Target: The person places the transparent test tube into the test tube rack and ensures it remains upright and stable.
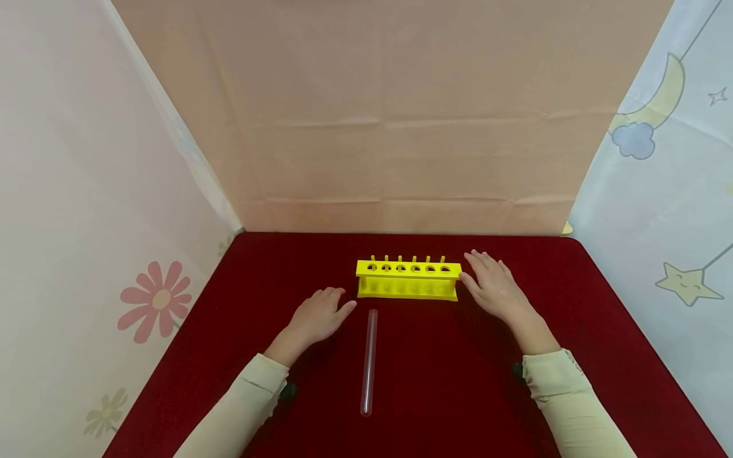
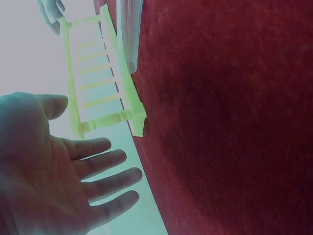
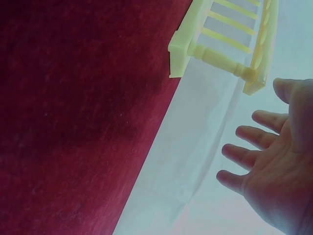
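A yellow test tube rack (image 1: 408, 295) stands on the dark red cloth, with a row of round holes along its top and several pegs behind them. In front of its left end lies a clear test tube (image 1: 369, 362), its rounded end toward the person. My left hand (image 1: 319, 315) is off the rack's left end, fingers extended and nothing held. At the rack's right end, my right hand (image 1: 492, 284) has its fingers spread, thumb close beside the top bar. Both wrist views show bare palms, the left palm (image 2: 44, 171) and the right palm (image 3: 279, 171).
The red cloth (image 1: 458, 394) covers the table up to a plain tan backdrop (image 1: 389, 127). Pale side panels rise at the left, with a printed flower (image 1: 160, 299), and at the right, with a printed star (image 1: 689, 284).
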Demonstrator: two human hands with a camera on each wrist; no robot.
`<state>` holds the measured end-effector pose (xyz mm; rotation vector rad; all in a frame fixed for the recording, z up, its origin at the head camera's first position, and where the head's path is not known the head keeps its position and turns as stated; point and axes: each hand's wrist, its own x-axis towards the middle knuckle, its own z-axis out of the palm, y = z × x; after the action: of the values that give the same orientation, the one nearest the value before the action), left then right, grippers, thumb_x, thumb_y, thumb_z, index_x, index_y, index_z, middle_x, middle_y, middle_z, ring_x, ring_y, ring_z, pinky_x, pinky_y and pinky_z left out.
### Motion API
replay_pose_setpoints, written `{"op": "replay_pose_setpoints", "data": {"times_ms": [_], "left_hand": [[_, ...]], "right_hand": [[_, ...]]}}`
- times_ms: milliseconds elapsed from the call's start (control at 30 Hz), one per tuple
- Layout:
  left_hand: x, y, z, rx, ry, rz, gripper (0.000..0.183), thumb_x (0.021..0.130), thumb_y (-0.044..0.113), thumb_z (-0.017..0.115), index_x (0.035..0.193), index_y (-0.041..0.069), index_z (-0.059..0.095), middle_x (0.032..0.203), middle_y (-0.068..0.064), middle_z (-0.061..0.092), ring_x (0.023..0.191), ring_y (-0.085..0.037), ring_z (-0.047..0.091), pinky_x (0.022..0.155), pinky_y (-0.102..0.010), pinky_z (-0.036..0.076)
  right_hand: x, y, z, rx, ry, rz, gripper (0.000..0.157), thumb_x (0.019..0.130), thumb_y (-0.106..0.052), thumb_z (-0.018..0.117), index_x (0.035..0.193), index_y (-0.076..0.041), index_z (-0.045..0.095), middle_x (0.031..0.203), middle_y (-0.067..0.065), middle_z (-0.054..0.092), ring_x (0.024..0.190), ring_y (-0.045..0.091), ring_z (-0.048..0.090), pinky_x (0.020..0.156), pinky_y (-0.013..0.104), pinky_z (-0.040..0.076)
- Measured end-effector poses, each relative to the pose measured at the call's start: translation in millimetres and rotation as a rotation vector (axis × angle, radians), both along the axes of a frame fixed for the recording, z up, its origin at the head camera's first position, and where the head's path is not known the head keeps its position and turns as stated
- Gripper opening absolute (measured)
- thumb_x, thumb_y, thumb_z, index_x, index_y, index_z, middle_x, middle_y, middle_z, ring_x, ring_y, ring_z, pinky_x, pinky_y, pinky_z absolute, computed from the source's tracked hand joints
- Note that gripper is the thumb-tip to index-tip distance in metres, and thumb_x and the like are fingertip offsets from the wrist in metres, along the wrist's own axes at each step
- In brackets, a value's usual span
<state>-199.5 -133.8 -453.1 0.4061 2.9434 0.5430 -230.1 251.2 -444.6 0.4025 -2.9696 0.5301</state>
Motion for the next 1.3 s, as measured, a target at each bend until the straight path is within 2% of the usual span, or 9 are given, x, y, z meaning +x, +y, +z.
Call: {"op": "replay_pose_setpoints", "data": {"times_ms": [733,1000,1300], "left_hand": [[11.9,14.1,-0.3,-0.017,-0.013,-0.035,0.058,0.104,0.048,0.049,0.141,0.004,0.055,0.141,-0.016,0.058,0.129,-0.035,0.054,0.107,-0.053,0.044],[17.8,21.0,0.8,-0.035,0.005,-0.071,0.058,0.104,0.047,0.048,0.140,0.003,0.056,0.138,-0.016,0.060,0.126,-0.034,0.056,0.104,-0.051,0.047],[24.8,26.4,0.6,-0.053,0.012,-0.072,0.057,0.103,0.047,0.051,0.137,0.002,0.058,0.133,-0.015,0.062,0.122,-0.033,0.058,0.100,-0.049,0.050]], "right_hand": [[-3.7,-10.7,-6.4,-0.002,-0.015,0.043,0.059,0.105,-0.028,0.052,0.152,0.005,0.035,0.157,0.031,0.031,0.148,0.046,0.025,0.119,0.061,0.019],[-6.1,-14.9,-7.2,-0.013,-0.014,0.056,0.061,0.105,-0.029,0.053,0.151,0.007,0.035,0.158,0.030,0.031,0.148,0.045,0.025,0.119,0.059,0.023],[-5.1,-18.6,-8.1,0.001,-0.041,0.063,0.066,0.105,-0.031,0.053,0.152,0.009,0.031,0.159,0.030,0.029,0.149,0.044,0.025,0.119,0.058,0.023]]}}
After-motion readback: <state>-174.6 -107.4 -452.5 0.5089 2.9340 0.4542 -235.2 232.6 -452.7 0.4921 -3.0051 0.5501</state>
